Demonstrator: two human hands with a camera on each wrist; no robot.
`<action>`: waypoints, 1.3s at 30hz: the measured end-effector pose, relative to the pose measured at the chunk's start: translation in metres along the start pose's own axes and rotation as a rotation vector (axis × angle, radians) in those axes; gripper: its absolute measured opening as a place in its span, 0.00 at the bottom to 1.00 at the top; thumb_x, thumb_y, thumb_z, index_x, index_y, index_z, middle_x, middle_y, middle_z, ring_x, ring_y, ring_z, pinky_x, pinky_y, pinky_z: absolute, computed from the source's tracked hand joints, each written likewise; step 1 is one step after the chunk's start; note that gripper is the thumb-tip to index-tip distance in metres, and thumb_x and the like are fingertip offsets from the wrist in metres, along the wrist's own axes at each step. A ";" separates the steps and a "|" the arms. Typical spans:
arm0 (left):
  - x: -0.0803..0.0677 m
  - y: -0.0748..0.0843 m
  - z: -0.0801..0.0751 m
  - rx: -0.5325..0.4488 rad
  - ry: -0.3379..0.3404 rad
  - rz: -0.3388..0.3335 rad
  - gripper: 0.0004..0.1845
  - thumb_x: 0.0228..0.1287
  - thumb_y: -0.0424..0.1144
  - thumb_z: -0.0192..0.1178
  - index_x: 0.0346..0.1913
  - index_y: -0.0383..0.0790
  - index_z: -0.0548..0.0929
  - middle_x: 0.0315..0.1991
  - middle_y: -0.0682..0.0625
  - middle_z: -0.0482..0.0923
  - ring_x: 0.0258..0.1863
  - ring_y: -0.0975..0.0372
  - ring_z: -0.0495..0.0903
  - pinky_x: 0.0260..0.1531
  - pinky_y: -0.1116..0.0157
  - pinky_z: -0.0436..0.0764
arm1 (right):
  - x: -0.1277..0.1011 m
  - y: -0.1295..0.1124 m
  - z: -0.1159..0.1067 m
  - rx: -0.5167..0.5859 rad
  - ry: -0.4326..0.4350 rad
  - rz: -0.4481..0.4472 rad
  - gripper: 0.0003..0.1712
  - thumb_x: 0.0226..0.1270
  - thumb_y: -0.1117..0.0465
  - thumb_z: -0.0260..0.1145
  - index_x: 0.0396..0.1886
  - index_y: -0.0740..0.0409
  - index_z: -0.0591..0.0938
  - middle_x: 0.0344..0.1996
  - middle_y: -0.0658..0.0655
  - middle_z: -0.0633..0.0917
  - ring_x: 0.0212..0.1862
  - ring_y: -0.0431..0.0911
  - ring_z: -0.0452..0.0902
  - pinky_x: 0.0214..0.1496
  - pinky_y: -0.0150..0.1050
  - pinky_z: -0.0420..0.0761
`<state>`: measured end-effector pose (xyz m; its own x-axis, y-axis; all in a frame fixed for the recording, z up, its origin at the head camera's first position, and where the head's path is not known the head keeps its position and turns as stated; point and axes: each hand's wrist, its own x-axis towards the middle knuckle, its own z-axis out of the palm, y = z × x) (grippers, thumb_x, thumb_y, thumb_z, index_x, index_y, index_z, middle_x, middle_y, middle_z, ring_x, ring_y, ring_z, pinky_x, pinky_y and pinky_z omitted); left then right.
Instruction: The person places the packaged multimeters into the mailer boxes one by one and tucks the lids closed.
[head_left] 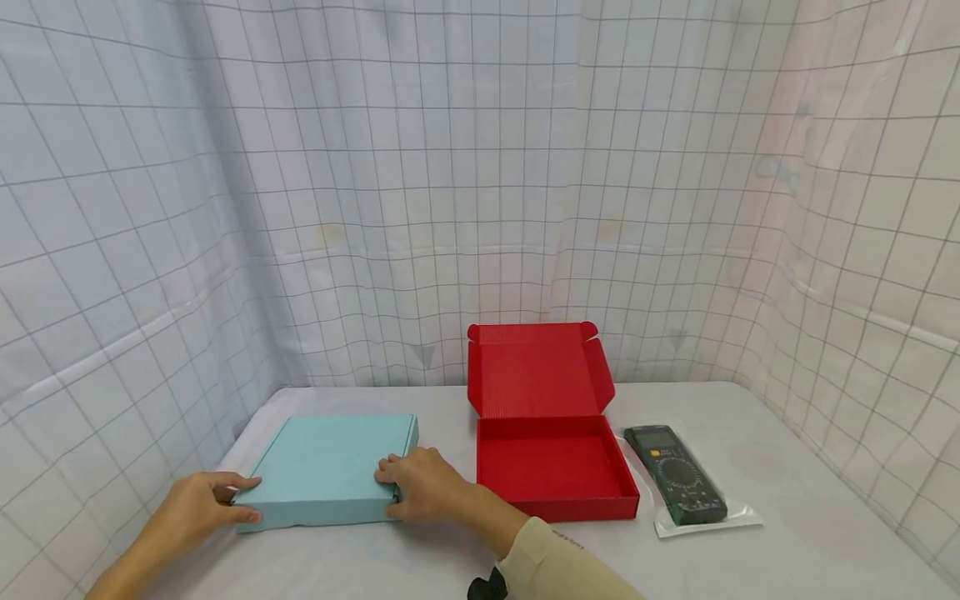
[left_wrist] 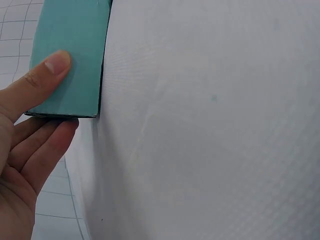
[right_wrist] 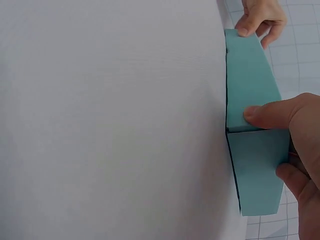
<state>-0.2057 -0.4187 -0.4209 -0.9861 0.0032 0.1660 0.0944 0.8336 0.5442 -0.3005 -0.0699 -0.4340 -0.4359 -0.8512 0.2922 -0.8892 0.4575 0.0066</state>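
left grip (head_left: 187, 508): curled, blue box (head_left: 337, 458) is pinched at front left corner | right grip (head_left: 426, 483): curled, blue box is pinched at front right corner | blue box: closed, set on tabletop (head_left: 787, 483), left of red box (head_left: 555, 468) | red box: lid (head_left: 536, 375) is raised | meter (head_left: 675, 475): seen right of red box

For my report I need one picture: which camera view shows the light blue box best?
The head view, because the light blue box shows nearly its whole top and front. The left wrist view shows part of one side; the right wrist view, two sides, partly covered.
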 end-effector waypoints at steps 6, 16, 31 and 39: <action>0.000 -0.002 0.001 0.008 0.004 0.001 0.32 0.47 0.48 0.83 0.53 0.31 0.88 0.42 0.39 0.88 0.41 0.55 0.85 0.32 0.67 0.82 | -0.002 -0.001 0.004 0.036 0.040 -0.001 0.27 0.64 0.52 0.77 0.62 0.50 0.86 0.59 0.47 0.85 0.61 0.35 0.79 0.59 0.39 0.81; -0.006 -0.007 0.004 0.019 0.046 0.023 0.32 0.47 0.51 0.82 0.52 0.34 0.90 0.46 0.38 0.87 0.39 0.59 0.86 0.33 0.68 0.83 | -0.006 -0.003 0.002 0.108 0.050 0.017 0.28 0.65 0.53 0.77 0.64 0.51 0.85 0.62 0.49 0.83 0.63 0.36 0.76 0.63 0.43 0.78; 0.001 -0.004 0.002 0.018 0.030 0.030 0.31 0.47 0.50 0.82 0.52 0.34 0.90 0.48 0.35 0.86 0.42 0.55 0.85 0.33 0.68 0.83 | -0.004 0.003 -0.002 0.113 0.042 0.018 0.27 0.64 0.54 0.78 0.63 0.51 0.86 0.61 0.48 0.83 0.62 0.35 0.77 0.65 0.42 0.77; 0.007 -0.001 0.006 -0.002 0.024 0.044 0.32 0.49 0.52 0.82 0.53 0.34 0.89 0.50 0.34 0.85 0.47 0.47 0.86 0.36 0.65 0.84 | -0.003 0.010 -0.003 0.156 0.037 0.069 0.28 0.62 0.55 0.79 0.62 0.51 0.86 0.60 0.48 0.84 0.62 0.34 0.77 0.65 0.41 0.76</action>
<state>-0.2134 -0.4160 -0.4256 -0.9775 0.0269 0.2092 0.1380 0.8319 0.5375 -0.3070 -0.0618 -0.4319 -0.4942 -0.8076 0.3217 -0.8691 0.4671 -0.1625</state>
